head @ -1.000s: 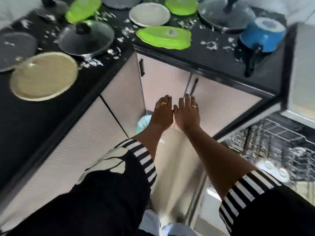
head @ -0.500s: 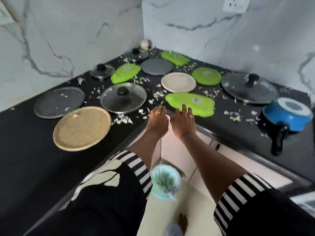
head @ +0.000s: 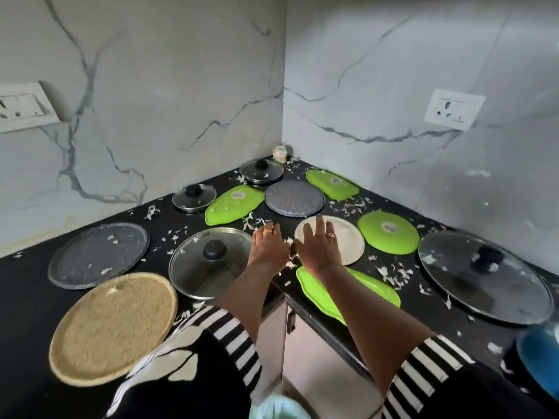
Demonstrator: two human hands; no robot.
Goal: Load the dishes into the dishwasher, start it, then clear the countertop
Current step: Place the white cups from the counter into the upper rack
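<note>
Nearest to the camera, the tan round plate (head: 113, 328) lies flat at the front edge of the black surface (head: 24, 285), and a long green plate (head: 363, 291) lies at the inner corner edge under the right forearm. Just beyond them both hands reach out side by side with the palms down. The left hand (head: 269, 247) is beside the glass lid (head: 208, 263) with the black knob, and the right hand (head: 319, 251) is over the near edge of the cream plate (head: 348, 240). The fingers of both are straight and released and grasp nothing. I cannot tell if they touch the plate. I judge they are stretched like this to choose and take a first dish. All the dishes lie separately, one layer only, so each can be lifted alone. To the left is a grey plate (head: 98, 255), to the right a big glass lid (head: 484, 276) and a blue pot (head: 538, 355). Farther are more green plates, a grey round plate (head: 295, 198) and two small lids. White scraps (head: 393, 273) are scattered between them, which must be cleared later. The dishwasher is not in view.
</note>
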